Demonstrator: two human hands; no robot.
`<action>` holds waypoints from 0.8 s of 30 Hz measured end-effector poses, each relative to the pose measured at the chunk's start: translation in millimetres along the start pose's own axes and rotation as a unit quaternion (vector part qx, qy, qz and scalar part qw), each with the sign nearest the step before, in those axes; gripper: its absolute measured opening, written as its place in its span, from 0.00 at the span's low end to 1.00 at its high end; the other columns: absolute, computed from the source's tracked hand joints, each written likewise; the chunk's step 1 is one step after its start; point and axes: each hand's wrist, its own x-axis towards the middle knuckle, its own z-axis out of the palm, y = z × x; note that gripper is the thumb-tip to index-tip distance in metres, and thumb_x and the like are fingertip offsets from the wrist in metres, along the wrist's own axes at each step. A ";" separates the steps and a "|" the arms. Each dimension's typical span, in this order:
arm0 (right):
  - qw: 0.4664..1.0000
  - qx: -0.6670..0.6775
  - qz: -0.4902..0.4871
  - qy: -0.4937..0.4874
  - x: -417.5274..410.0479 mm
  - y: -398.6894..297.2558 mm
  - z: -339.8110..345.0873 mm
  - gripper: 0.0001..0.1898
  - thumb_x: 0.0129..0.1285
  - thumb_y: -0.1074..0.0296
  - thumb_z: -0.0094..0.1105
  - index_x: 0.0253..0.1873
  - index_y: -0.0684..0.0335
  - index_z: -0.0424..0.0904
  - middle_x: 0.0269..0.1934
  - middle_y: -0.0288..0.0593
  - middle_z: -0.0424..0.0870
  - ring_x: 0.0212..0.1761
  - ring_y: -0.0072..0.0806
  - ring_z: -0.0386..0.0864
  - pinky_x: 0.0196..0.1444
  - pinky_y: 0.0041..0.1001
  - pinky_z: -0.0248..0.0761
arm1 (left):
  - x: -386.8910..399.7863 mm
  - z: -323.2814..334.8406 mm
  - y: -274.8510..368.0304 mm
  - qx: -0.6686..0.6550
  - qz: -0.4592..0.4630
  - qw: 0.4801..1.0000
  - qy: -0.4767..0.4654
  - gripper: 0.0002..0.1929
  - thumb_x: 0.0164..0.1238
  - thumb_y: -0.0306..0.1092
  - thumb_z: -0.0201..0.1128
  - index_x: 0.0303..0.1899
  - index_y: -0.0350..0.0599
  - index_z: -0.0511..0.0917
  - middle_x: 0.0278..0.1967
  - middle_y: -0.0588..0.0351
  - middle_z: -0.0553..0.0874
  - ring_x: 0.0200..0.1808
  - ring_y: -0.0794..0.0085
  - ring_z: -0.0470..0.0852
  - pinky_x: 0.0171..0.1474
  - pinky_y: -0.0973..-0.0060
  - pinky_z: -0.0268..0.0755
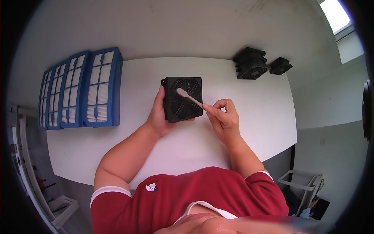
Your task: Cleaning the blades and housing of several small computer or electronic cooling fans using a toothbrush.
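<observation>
My left hand grips a square black cooling fan by its left side and lower edge, with its grille facing up toward me. Between the thumb and fingers of my right hand is the handle of a pale toothbrush. The brush slants up and left across the fan's grille, its head over the upper left part of it. Bristles are hidden beneath the head, so I cannot tell whether they touch the grille.
Several blue-framed pleated filters stand in a row on the left of the white table. At the back right is a stack of black fans, beside one smaller fan. A wall rises behind the table.
</observation>
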 end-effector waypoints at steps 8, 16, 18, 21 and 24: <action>0.997 0.009 0.078 0.028 -3.8 11.9 1.3 0.17 0.53 0.83 0.62 0.48 0.57 0.83 0.30 0.39 0.71 0.30 0.27 0.71 0.28 0.22 0.68 | -0.8 1.2 0.4 0.013 0.005 1.000 -0.007 0.36 0.64 0.71 0.33 0.62 0.55 0.66 0.55 0.56 0.78 0.55 0.63 0.78 0.47 0.57 0.76; 0.992 0.068 0.106 0.016 -5.5 5.8 3.9 0.18 0.55 0.84 0.58 0.50 0.60 0.80 0.33 0.40 0.71 0.32 0.27 0.71 0.31 0.22 0.67 | -0.8 1.2 -0.3 0.013 0.004 1.000 -0.024 0.37 0.64 0.71 0.33 0.63 0.55 0.65 0.56 0.55 0.77 0.55 0.63 0.78 0.47 0.57 0.76; 0.996 0.073 0.045 0.004 -5.4 0.2 6.7 0.20 0.55 0.85 0.58 0.52 0.59 0.80 0.34 0.40 0.71 0.33 0.27 0.71 0.31 0.22 0.67 | 0.5 -3.0 -1.4 0.031 0.003 0.998 -0.051 0.37 0.64 0.71 0.33 0.62 0.54 0.65 0.55 0.55 0.77 0.55 0.63 0.78 0.47 0.58 0.76; 0.995 0.093 0.017 -0.033 -6.4 -4.5 7.0 0.20 0.55 0.85 0.57 0.52 0.58 0.80 0.34 0.41 0.71 0.32 0.27 0.72 0.31 0.21 0.68 | 0.7 -1.9 -0.1 0.027 0.007 0.999 -0.021 0.37 0.64 0.71 0.34 0.62 0.53 0.66 0.55 0.54 0.77 0.54 0.63 0.78 0.47 0.58 0.77; 0.992 0.106 0.018 -0.062 -8.1 -4.8 4.6 0.22 0.54 0.84 0.59 0.52 0.53 0.81 0.32 0.39 0.71 0.30 0.26 0.72 0.29 0.21 0.67 | 0.4 -1.9 2.4 -0.013 0.005 1.000 -0.004 0.37 0.63 0.71 0.35 0.61 0.54 0.67 0.54 0.54 0.77 0.53 0.62 0.78 0.46 0.58 0.76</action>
